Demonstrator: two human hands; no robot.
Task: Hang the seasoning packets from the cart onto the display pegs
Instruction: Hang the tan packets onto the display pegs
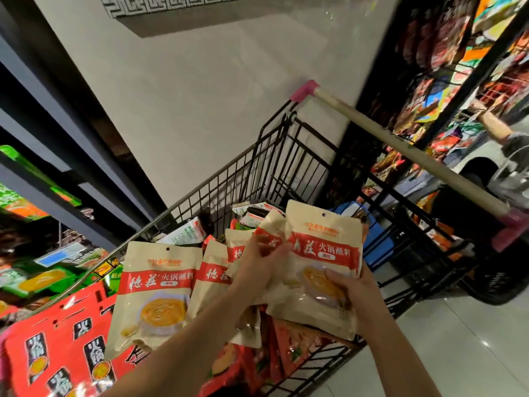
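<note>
I've got both bare forearms reaching in from the bottom edge, converging ahead of me. My bare left hand (263, 265) is back-up, fingers (272, 247) curled into a fan of beige plastic packets (213, 272) (which one it pinches, I can't tell). My bare right hand (353, 295) sits just beside it, lower, thumb laid across the face of a beige plastic seasoning packet with a red band (323, 247), fingers wrapped behind its bottom corner. Wrists near, not touching.

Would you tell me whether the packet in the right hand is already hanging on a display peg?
No, the right hand grips the beige packet low over the cart.
</note>
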